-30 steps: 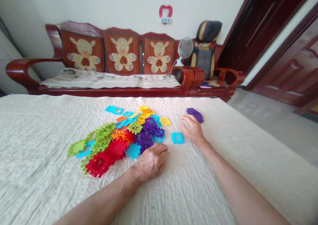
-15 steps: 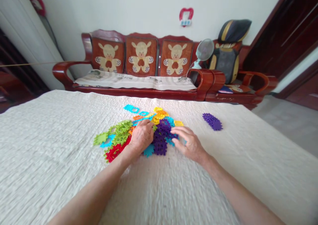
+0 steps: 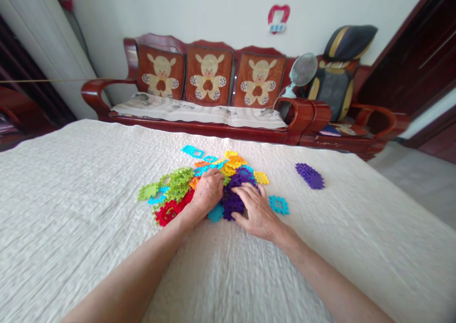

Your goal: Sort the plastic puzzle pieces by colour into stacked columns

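Observation:
A loose heap of flat, notched plastic building pieces lies on the pale cloth. Purple pieces (image 3: 233, 205) are bunched between my two hands. My left hand (image 3: 208, 190) rests on the heap with its fingers curled down; what its fingertips hold, if anything, is hidden. Over the right side of the purple pieces, my right hand (image 3: 257, 213) has thumb and fingers spread apart, fingertips touching them. Red pieces (image 3: 169, 212) and green pieces (image 3: 178, 183) lie left of my left hand. Yellow and orange pieces (image 3: 235, 161) sit behind. A blue piece (image 3: 279, 205) lies flat beside my right wrist.
Apart from the heap, a stack of purple pieces (image 3: 309, 176) lies to the right on the quilted cloth (image 3: 89, 209). Beyond the far edge stand a wooden sofa (image 3: 199, 125) with bear cushions, a small fan (image 3: 302, 70) and an armchair (image 3: 377, 118).
My right hand has moved left, onto the purple pieces. The blue piece now shows uncovered to the right of it. My left hand keeps its place on the heap. The view has shifted slightly.

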Demonstrator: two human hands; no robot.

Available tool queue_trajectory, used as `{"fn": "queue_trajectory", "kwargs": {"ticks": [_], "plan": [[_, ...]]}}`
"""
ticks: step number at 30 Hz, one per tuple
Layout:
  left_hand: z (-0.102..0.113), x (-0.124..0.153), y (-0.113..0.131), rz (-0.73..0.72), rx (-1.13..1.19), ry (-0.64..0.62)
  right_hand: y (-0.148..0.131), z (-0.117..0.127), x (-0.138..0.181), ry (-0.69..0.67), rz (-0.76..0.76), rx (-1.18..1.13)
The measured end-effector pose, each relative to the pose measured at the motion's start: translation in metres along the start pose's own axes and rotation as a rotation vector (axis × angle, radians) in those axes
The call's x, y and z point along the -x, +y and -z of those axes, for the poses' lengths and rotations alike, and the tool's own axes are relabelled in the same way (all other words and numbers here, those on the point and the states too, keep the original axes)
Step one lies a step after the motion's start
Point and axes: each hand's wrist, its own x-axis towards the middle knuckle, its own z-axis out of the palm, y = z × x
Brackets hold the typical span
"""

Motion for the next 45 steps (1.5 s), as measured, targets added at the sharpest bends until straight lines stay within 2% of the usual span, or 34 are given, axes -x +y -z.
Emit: {"fn": "queue_trajectory", "kwargs": {"ticks": [9,13,15,17,20,23,27,30,33,37,39,45], "plan": [[0.0,-0.001,-0.001,0.065,0.045,0.014,0.0,0.001,0.008,0.008,0.061,-0.093],[0.004,-0.002,0.002,0.039,0.066,0.007,0.007,0.007,0.008,0.098,0.059,-0.197],[0.006,-0.002,0.004,-0.007,0.092,0.042,0.016,0.012,0.007,0.162,0.003,-0.279],[0.01,-0.002,0.008,-0.083,0.126,0.039,0.028,0.017,0.007,0.228,-0.117,-0.361],[0.018,0.0,0.017,-0.244,0.13,-0.136,0.044,0.023,0.007,0.318,-0.321,-0.48],[0.025,0.003,0.025,-0.382,-0.003,-0.331,0.055,0.026,0.007,0.393,-0.478,-0.576],[0.027,0.007,0.029,-0.405,-0.193,-0.456,0.072,0.027,0.005,0.484,-0.596,-0.619],[0.024,0.007,0.028,-0.382,-0.196,-0.494,0.088,0.029,0.007,0.501,-0.72,-0.628],[0.022,0.005,0.025,-0.333,-0.143,-0.487,0.102,0.03,0.011,0.468,-0.834,-0.62],[0.018,0.006,0.029,-0.282,-0.065,-0.406,0.113,0.03,0.017,0.368,-0.868,-0.565],[0.013,0.009,0.035,-0.286,-0.04,-0.351,0.117,0.029,0.018,0.359,-0.835,-0.521],[-0.007,0.015,0.045,-0.355,-0.012,-0.204,0.129,0.019,0.02,0.445,-0.675,-0.331]]}}
